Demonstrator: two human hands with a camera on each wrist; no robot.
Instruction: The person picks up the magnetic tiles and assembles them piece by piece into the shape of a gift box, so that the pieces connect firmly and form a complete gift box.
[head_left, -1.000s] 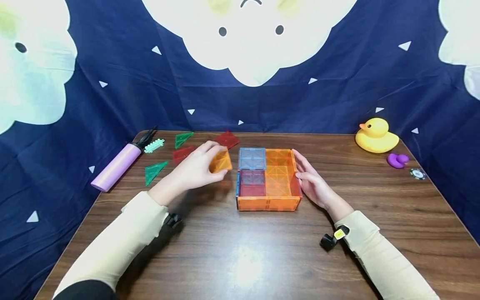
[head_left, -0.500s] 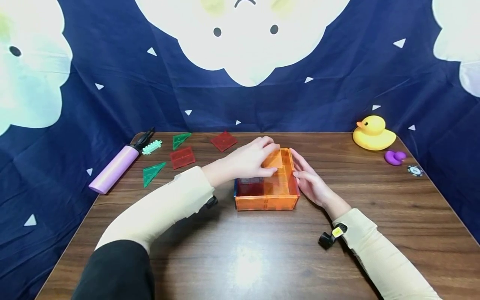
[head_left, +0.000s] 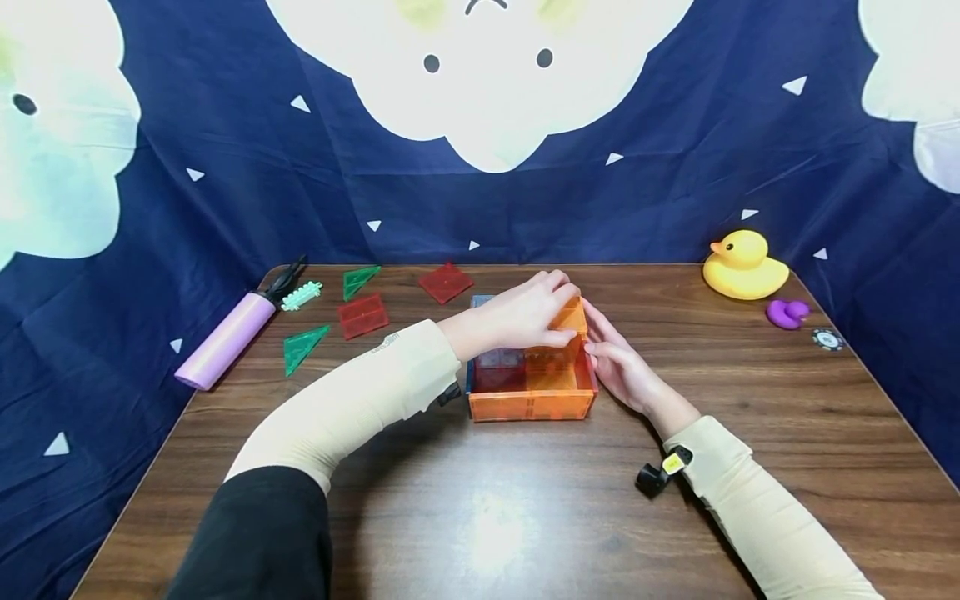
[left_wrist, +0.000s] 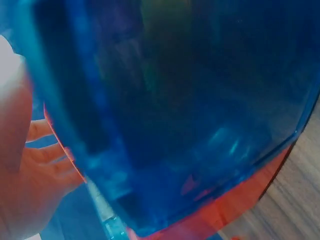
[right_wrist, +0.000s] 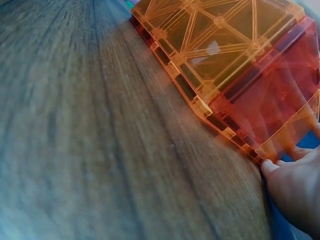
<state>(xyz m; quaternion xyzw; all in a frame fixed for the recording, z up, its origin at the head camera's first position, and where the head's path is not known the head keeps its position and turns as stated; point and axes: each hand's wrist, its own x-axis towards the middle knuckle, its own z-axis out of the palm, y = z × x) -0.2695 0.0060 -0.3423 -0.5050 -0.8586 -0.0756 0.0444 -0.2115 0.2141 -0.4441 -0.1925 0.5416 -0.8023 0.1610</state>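
Two green triangle tiles (head_left: 362, 280) lie at the left of the wooden surface (head_left: 525, 517), one nearer the far edge and one nearer the front, beside one lilac pump (head_left: 225, 337) and one small pale-green toothed piece (head_left: 302, 295). Two red square tiles (head_left: 363, 316) lie flat just right of them — one near the triangles, one farther back.

Mid-surface stands one open tile box (head_left: 532, 404) with orange walls; its floor shows red, orange and a bluish square. The left hand (head_left: 517, 321) reaches across over the box, fingers curled round one orange square tile (head_left: 570, 321) held at the box's far right corner. The left wrist view is filled by a blurred blue panel, so it adds nothing about the grip. The right hand (head_left: 626, 371) lies against the box's right wall, fingers straight and flat, holding nothing; the right wrist view shows its fingertips (right_wrist: 270, 167) touching the wall's bottom edge.

Farther right — one yellow rubber duck (head_left: 744, 267), one small purple duck (head_left: 787, 313) and one dark round chip (head_left: 827, 339).
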